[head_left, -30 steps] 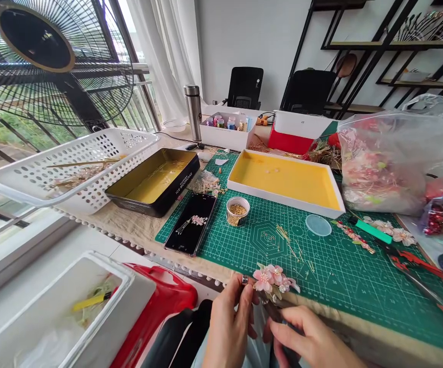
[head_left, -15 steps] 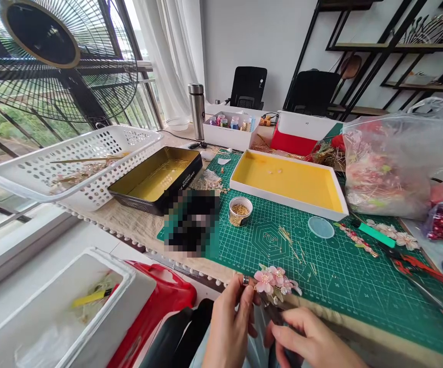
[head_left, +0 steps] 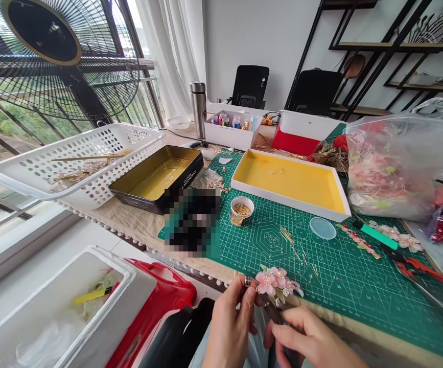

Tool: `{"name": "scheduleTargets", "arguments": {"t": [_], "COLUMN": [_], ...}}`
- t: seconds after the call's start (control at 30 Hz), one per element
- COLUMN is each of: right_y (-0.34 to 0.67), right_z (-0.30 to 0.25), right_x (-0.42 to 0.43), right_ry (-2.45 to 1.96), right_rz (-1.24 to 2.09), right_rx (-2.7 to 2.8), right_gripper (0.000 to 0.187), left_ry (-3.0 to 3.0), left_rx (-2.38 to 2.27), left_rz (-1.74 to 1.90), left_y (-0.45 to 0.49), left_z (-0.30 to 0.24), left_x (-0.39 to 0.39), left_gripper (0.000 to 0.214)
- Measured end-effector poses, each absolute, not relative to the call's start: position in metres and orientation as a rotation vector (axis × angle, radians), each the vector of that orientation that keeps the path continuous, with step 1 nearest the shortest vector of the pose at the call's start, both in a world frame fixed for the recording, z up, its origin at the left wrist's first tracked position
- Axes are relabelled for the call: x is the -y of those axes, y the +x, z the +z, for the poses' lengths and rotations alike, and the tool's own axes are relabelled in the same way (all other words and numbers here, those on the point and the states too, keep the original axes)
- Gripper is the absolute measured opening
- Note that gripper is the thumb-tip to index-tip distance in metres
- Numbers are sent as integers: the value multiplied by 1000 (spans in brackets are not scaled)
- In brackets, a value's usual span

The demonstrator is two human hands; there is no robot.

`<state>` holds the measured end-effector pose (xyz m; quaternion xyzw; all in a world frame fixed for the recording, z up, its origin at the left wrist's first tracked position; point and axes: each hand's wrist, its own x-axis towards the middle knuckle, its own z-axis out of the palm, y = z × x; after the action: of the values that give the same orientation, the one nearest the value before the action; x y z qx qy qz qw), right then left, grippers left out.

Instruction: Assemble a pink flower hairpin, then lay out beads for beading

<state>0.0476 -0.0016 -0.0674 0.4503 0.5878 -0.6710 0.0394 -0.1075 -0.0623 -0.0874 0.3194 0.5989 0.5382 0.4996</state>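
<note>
A pink flower hair ornament [head_left: 276, 282] with pale leaves and beaded centres is held at the near edge of the table. My left hand [head_left: 232, 323], with a ring on one finger, is closed around its left end, pinching between thumb and fingers. Just below the blossoms are the dark metal jaws of pliers [head_left: 271, 309], touching or very near the ornament's underside. My right hand [head_left: 310, 333] is wrapped around the pliers' handles, which its fingers partly hide. Loose gold pins [head_left: 293, 243] lie on the green cutting mat [head_left: 344, 306] beyond.
A cup of gold beads [head_left: 241, 210] stands mid-mat, before a yellow-lined white tray [head_left: 290, 179]. Left are a black tin [head_left: 139, 203] and a white basket [head_left: 96, 197]. Red-handled cutters [head_left: 420, 276] and a plastic bag of flowers [head_left: 390, 168] are at right.
The camera view has shifted very slightly. Both hands keep the same hold on the ornament and the pliers.
</note>
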Motion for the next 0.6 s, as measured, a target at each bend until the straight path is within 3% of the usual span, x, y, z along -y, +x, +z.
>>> {"name": "scheduleTargets", "arguments": {"t": [0.4, 0.6], "right_y": [47, 37], "right_z": [-71, -64], "right_x": [0, 10], "right_ry": [1342, 1364], "right_rz": [-2157, -2037], "right_rx": [-1709, -1946], "right_gripper": [42, 45], "left_ry": [760, 726], "left_rx": [-1407, -1415], "left_rz": [1313, 1294], "left_y": [-109, -110], "left_z": [-87, -82], "left_x": [63, 61], "left_gripper": [32, 35]}}
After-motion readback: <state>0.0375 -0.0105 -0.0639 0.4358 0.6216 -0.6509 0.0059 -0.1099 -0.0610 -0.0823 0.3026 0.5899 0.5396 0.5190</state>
